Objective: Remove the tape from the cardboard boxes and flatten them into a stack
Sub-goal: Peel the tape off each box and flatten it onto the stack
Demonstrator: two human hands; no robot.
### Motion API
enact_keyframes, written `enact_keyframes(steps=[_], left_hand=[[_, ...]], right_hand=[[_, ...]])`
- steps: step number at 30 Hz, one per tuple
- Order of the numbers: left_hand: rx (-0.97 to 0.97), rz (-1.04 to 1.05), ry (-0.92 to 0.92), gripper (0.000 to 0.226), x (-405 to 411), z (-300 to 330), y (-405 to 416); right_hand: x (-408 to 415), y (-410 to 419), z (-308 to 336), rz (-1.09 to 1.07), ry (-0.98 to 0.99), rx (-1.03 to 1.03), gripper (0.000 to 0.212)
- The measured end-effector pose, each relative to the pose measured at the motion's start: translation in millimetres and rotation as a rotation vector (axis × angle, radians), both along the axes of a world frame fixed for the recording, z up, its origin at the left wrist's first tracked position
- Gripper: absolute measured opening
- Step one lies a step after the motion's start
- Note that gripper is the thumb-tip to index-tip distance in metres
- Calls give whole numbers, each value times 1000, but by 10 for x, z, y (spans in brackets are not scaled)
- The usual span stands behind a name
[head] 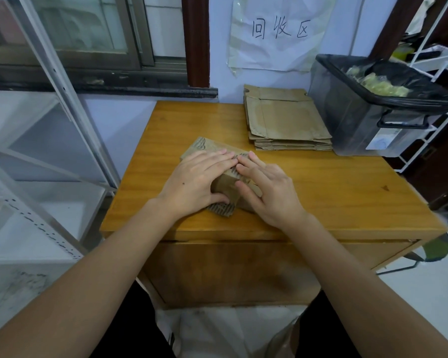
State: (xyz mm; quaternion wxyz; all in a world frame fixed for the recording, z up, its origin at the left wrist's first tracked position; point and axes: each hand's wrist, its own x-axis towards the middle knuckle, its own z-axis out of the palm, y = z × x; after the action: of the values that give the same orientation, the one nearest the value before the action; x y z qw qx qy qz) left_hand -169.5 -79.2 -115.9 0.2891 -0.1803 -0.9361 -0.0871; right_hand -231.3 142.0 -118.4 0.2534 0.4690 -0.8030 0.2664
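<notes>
A left hand (195,180) and a right hand (267,192) are laid side by side on a small cardboard box (224,187), palms down, fingertips nearly meeting over its middle. The fingers of both are spread and mostly straight, pressing rather than gripping, though the left thumb is tucked against the box's near face. The box is being pushed down onto a wooden table (334,192), near the middle of its top.

The step in hand is judged to be the flattening of this box. It is only partly collapsed: a brown face is raised between the hands, and ribbed corrugated edges are exposed at its near and far ends. No tape can be made out on it. More downward pressure seems called for next, then a transfer to the pile.

A stack of flattened boxes (287,120) is set at the table's far right, well apart from the hands, its creased brown sheets roughly squared. Just beside it a dark lined bin (360,120) is seen, with pale crumpled scraps inside. On the wall behind, a handwritten paper sign (277,34) is fixed.
</notes>
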Motion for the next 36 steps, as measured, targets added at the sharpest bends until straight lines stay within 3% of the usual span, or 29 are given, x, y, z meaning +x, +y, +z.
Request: enact_keyframes(steps=[5, 12, 16, 25, 31, 36], left_hand=[[6, 3, 25, 88, 7, -4, 10], [-4, -3, 20, 93, 2, -3, 5], [-1, -4, 15, 92, 10, 8, 3], [-4, 4, 5, 95, 11, 19, 10], [12, 5, 10, 97, 6, -4, 10], [40, 11, 13, 92, 8, -20, 20]], right_hand=[[21, -59, -96, -69, 38, -5, 63], [-34, -181, -75, -115, 324, -123, 42], [-87, -185, -12, -70, 394, -122, 35], [-94, -90, -34, -9, 225, -85, 30], [-27, -31, -44, 14, 64, -79, 41], [30, -89, -55, -74, 60, -55, 55]])
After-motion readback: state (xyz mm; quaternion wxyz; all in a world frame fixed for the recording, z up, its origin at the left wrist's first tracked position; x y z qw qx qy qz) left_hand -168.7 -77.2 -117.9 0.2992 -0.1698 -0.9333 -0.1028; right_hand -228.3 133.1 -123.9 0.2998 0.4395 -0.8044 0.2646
